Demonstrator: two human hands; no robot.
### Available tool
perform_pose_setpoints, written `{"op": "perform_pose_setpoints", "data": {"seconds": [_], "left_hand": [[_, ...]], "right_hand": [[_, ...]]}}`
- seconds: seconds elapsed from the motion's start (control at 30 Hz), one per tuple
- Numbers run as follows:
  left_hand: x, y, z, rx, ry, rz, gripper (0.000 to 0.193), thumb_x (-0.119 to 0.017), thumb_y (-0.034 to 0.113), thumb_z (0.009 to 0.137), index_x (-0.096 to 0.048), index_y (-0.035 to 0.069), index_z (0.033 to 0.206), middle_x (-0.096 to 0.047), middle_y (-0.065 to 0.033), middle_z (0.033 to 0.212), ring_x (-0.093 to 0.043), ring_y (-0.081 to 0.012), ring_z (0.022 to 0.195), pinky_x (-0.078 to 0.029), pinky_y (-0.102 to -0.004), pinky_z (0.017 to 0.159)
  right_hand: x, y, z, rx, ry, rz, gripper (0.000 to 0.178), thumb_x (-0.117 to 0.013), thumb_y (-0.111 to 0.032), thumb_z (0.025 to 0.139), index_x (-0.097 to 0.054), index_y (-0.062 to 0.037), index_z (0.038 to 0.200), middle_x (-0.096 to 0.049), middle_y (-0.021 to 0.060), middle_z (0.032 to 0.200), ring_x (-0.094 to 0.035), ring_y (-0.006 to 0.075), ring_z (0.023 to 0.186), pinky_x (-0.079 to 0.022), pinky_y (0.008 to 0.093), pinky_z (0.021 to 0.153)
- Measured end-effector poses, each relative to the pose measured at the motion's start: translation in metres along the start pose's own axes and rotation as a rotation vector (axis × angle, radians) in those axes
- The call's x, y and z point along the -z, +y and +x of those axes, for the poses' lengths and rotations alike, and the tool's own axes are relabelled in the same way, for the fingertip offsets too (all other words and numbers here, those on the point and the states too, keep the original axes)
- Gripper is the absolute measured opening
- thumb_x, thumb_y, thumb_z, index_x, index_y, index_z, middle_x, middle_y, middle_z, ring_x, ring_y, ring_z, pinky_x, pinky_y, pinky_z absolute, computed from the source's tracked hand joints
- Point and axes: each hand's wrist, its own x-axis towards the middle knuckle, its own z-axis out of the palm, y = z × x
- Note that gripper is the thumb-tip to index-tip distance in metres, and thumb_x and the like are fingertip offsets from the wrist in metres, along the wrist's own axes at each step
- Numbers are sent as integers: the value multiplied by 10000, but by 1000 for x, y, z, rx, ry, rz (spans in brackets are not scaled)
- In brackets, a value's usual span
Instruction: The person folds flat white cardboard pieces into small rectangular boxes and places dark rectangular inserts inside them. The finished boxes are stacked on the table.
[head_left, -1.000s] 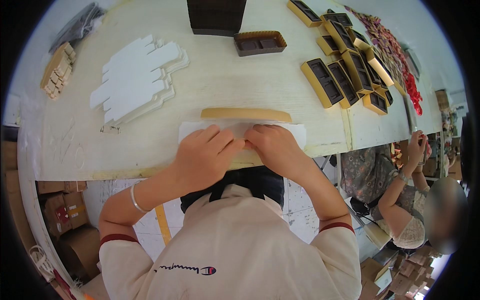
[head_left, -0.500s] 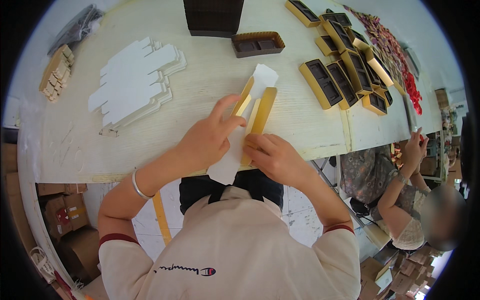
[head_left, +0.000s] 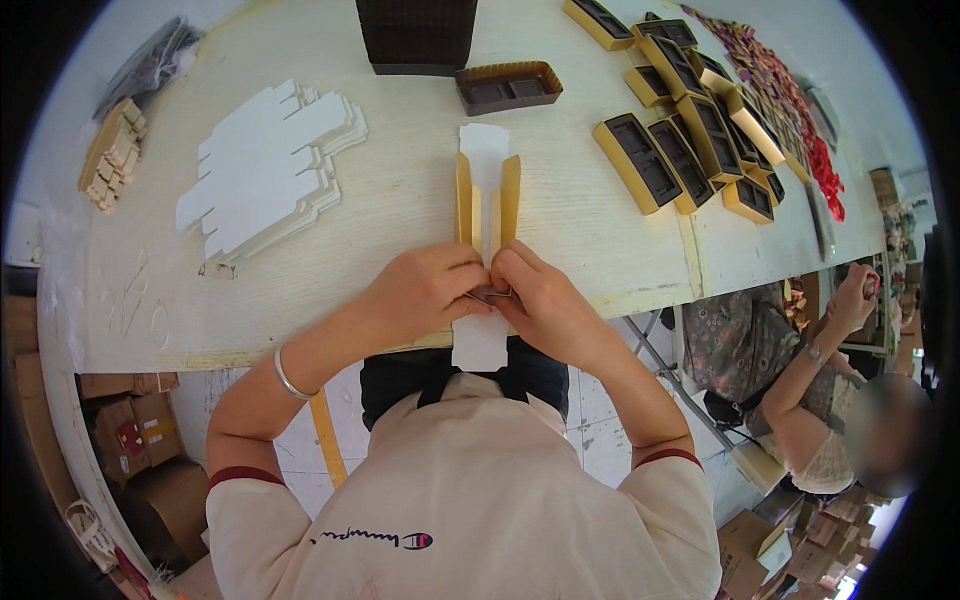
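Note:
A partly folded box blank (head_left: 486, 172), white inside with gold outer sides, lies lengthwise before me at the table's front edge. Its two long sides stand up, and a white end flap reaches toward me over the edge. My left hand (head_left: 425, 290) pinches the near end of the left side. On the opposite side, my right hand (head_left: 545, 300) pinches the near end of the right side, its fingertips almost meeting the left ones. Small folded tabs show between the fingers. Beyond the blank sits a dark brown plastic tray (head_left: 510, 90) with two hollows.
Flat white box blanks (head_left: 265, 170) are stacked at left. A tall dark stack of trays (head_left: 418, 35) stands at the back. Gold boxes with brown trays (head_left: 640, 165) pile up at right, near red ribbon pieces (head_left: 825, 170). Another person (head_left: 815, 400) works at far right.
The blank has turned from slanted to straight before me. My left hand has come down to its near end and now grips it; my right hand still holds its side.

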Motion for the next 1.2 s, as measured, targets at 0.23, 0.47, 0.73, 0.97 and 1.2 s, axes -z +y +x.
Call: {"op": "perform_pose_setpoints", "data": {"seconds": [0.23, 0.47, 0.73, 0.97, 1.2], "left_hand": [[-6, 6, -13, 66, 108, 62, 77, -701, 115, 784, -658, 53, 789, -576, -45, 787, -570, -236, 697, -476, -345, 607], [2, 17, -18, 223, -27, -199, 309, -611, 313, 907, -656, 8, 881, -619, -95, 814, -588, -260, 712, -474, -332, 641], [-5, 21, -19, 239, 56, -205, 284, -565, 169, 925, -462, 56, 1164, -614, -144, 1031, -619, -339, 783, -496, -394, 648], [-21, 36, -17, 137, 161, 75, 297, -583, 46, 872, -455, 88, 1137, -501, -143, 1264, -630, -333, 841, -522, -389, 650], [-17, 33, -23, 239, 199, -75, 108, -612, 19, 872, -586, 14, 977, -508, -133, 1196, -638, -249, 813, -537, -334, 648]], "right_hand": [[7, -8, -23, 194, -46, -219, 451, -648, 41, 729, -508, 18, 1157, -475, 194, 1258, -564, 371, 1004, -480, 398, 799], [-19, 17, -38, 426, 230, -235, 384, -700, 42, 679, -602, 19, 1049, -546, 169, 1197, -583, 299, 947, -483, 368, 772], [-36, 12, -31, 9, 404, 359, 351, -666, 79, 769, -521, -5, 1078, -551, 144, 1014, -544, 279, 741, -476, 328, 652], [-31, 3, -28, 175, 406, 19, 360, -649, 100, 782, -531, 12, 1110, -537, 184, 1137, -589, 285, 826, -517, 357, 718], [-26, 6, -36, 280, 398, -467, 285, -694, -9, 748, -609, -1, 1020, -541, 138, 1068, -575, 258, 789, -476, 350, 663]]}}
